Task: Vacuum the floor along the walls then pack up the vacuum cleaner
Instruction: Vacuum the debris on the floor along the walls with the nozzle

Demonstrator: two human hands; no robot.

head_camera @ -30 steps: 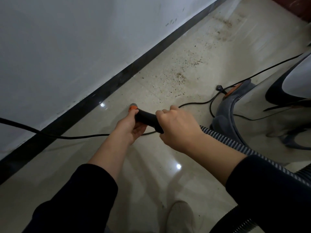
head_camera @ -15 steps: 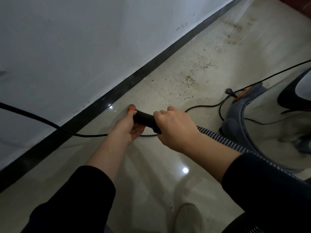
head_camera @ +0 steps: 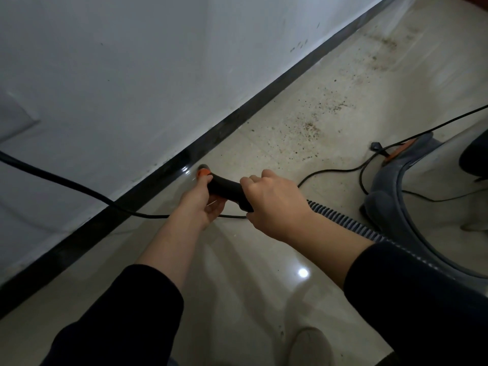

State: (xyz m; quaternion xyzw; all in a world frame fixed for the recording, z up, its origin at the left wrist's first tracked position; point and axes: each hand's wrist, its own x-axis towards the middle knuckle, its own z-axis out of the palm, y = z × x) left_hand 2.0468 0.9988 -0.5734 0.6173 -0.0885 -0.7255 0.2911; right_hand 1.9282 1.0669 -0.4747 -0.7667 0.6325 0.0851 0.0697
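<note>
Head view, left hand, right hand both gripping vacuum handle beside baseboard.

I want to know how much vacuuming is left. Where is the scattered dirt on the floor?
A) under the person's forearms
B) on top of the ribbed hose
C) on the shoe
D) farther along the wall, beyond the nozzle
D: the brown specks lie on the tiles beyond the orange tip of the nozzle, alongside the black baseboard.
</note>
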